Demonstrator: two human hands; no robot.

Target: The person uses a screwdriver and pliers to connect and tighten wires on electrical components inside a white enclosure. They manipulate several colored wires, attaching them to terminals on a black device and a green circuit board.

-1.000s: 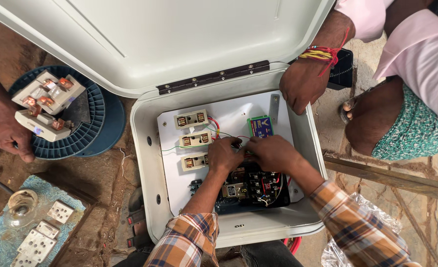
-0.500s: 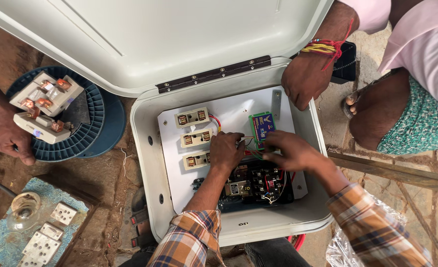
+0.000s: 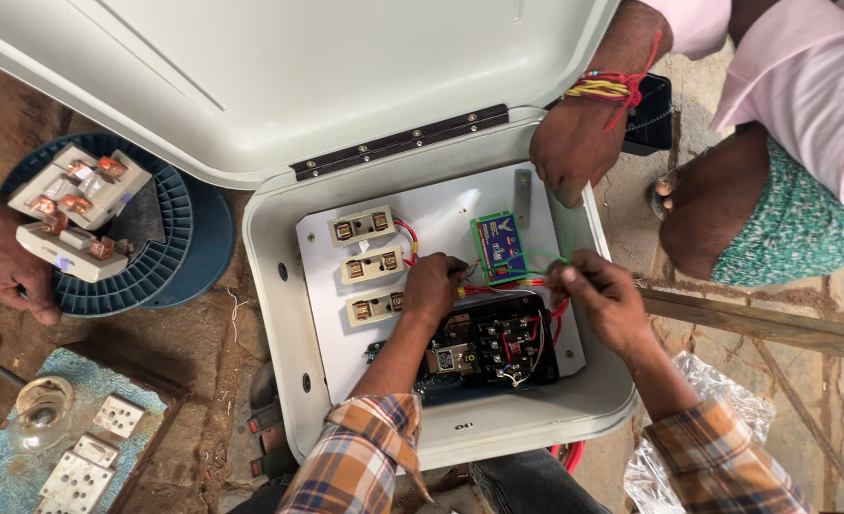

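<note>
Green wire [image 3: 536, 259] sits pinched in the right hand [image 3: 601, 297]'s grip; left hand [image 3: 433, 288] clenches red wires [image 3: 484, 288].

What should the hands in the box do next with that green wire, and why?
Probably guide the green wire down toward the black switch block. The right hand pinches its loose end near the box's right wall, while the left hand rests at the block's top edge, where red wires already run.
</note>
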